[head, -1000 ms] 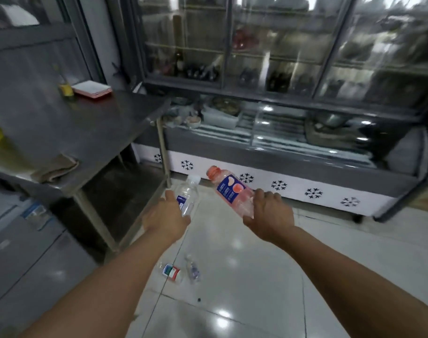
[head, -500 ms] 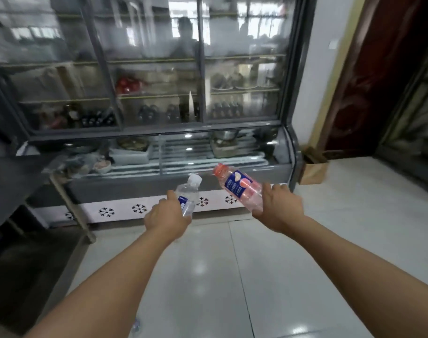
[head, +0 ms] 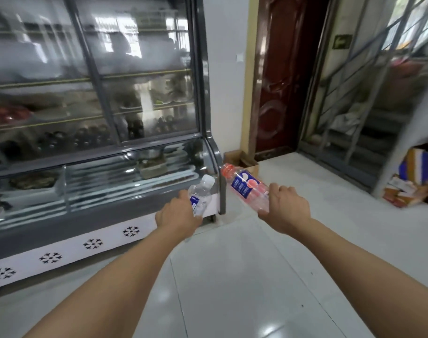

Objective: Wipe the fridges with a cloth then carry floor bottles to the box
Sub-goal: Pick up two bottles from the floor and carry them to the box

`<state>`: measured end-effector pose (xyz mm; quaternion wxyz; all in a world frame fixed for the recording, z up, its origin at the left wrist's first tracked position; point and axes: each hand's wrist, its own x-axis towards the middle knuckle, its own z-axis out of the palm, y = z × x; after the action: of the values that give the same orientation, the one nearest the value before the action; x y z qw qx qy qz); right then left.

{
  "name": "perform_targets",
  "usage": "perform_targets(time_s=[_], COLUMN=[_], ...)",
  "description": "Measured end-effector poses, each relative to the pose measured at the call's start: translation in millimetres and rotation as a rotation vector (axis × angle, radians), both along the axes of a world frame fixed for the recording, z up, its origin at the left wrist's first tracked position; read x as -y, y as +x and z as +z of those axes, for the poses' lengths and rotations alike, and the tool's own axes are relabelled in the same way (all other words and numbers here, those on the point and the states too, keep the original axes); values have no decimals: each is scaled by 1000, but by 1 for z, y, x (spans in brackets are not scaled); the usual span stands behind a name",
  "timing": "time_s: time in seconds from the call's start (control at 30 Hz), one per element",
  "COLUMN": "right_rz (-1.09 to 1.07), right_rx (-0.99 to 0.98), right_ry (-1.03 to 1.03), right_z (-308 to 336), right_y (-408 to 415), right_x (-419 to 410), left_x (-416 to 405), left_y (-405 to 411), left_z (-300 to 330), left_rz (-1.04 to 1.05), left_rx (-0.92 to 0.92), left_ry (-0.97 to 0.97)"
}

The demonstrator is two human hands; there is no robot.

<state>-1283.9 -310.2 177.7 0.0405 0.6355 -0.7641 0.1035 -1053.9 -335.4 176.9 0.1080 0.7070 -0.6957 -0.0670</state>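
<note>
Bare tiled floor (head: 244, 276) lies open ahead and to the right, edged on the left by the fridge (head: 105, 142), whose corner post stands just beside the cardboard box (head: 242, 162) at the wall by the door (head: 278, 76). The left hand (head: 176, 215) wraps its fingers around a clear, white-capped bottle (head: 200, 195), tilted up and right. The right hand (head: 284, 206) grips the base of a pink, red-capped bottle (head: 245, 185) with a blue label, its cap pointing up and left toward the box.
</note>
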Motion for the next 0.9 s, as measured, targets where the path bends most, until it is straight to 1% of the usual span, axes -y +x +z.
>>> perform_targets(time_s=[0.13, 0.27, 0.43, 0.67, 0.9], right_rz=[-75, -114, -187, -245, -174], right_rx=[-5, -52, -69, -79, -95], right_ry=[22, 46, 63, 78, 64], right_z=[-3, -4, 0, -1, -8], right_y=[-57, -107, -171, -263, -372], right_x=[30, 77, 149, 236, 357], left_x=[47, 113, 214, 319, 433], left_y=[-61, -114, -182, -271, -372], left_z=[-4, -10, -11, -12, -13], left_rz=[-107, -183, -254, -335, -279], left_rx=[14, 5, -33, 14, 0], left_ry=[-4, -8, 35, 61, 49])
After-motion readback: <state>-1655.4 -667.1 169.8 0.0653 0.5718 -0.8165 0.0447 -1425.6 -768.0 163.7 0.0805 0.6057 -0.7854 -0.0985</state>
